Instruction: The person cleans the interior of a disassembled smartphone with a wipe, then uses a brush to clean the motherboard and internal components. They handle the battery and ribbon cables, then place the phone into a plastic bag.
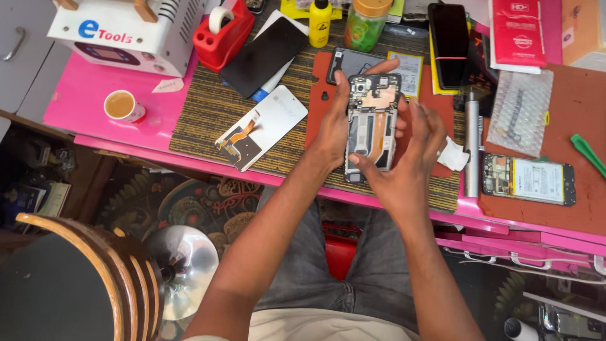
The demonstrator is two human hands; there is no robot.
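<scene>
At twelve o'clock lies a loose black screen [264,55]; a white-backed screen [262,127] sits at ten; a red packet [518,33] and clear bubble bag [519,112] at two.

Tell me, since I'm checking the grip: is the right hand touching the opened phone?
Touching. The head view shows the right hand with its thumb pressed on the lower edge of the opened phone, which the left hand grips from the other side.

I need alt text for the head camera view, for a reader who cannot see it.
Two bare hands hold an opened smartphone with its inner parts exposed above a cluttered pink workbench: the left hand grips its side, the right hand touches its lower edge. Nearby lie a detached screen, another opened phone and a small cup of tea.
</scene>
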